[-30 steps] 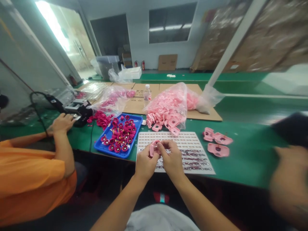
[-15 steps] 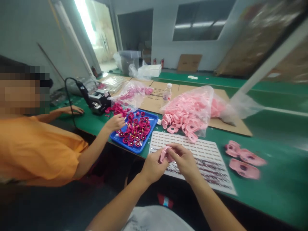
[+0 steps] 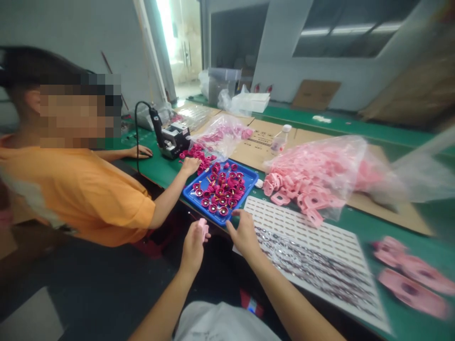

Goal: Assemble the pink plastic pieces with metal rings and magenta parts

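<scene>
My left hand (image 3: pixel 192 246) is closed around a pale pink plastic part (image 3: pixel 203 229), held in front of the table's edge. To its right, my right hand (image 3: pixel 246 235) has its thumb and forefinger apart at the near right corner of a blue tray (image 3: pixel 189 195); nothing shows between them. I cannot tell whether the fingertips touch the tray. Many round magenta parts (image 3: pixel 222 201) with dark and silvery centres fill that tray. Beneath and beside my right forearm lies a white sheet (image 3: pixel 302 212) with rows of small slots and dark, shiny pieces along its near half.
A clear bag of pink parts (image 3: pixel 313 166) spills onto the green table. Several pink shells (image 3: pixel 412 289) lie at the right. On the left, a co-worker's hand (image 3: pixel 191 165) is at the magenta pile, near a black device (image 3: pixel 174 141). A bottle (image 3: pixel 280 139) stands on cardboard.
My hands have come apart and shifted left. The pink part stays in my left hand, while my right hand has let go and moved to the blue tray. The view has turned left.
</scene>
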Demonstrator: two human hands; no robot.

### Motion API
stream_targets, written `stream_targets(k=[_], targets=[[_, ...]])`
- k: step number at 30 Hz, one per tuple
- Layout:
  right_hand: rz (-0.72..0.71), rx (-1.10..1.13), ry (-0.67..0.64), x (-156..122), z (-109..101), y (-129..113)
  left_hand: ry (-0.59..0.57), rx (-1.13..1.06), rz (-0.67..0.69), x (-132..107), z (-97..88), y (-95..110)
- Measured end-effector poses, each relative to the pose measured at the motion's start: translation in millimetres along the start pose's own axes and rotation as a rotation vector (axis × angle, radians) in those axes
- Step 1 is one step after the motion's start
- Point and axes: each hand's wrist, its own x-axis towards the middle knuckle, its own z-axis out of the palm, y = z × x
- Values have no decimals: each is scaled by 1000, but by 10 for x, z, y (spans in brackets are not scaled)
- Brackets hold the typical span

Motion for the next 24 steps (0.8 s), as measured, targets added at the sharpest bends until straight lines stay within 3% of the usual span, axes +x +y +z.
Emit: stream_targets(k=[3, 6, 9, 12, 19, 24], targets=[[-17, -74, 50, 168, 211, 41, 35, -158, -117, -35, -124, -131], [-36, -119, 78, 285, 331, 32, 38, -247, -144, -69, -179, -141], [-59, -116, 86, 321, 328, 26, 35, -309, -158, -57, -191, -89], [-78, -82, 86, 253, 194, 18, 32, -379, -196, -7, -153, -9], [-28, 332, -44, -180, -390, -199, -95, -532, -234, 1, 233, 274], [95, 522, -22, -231, -512, -89, -147, -511, -217, 31, 671, 326]])
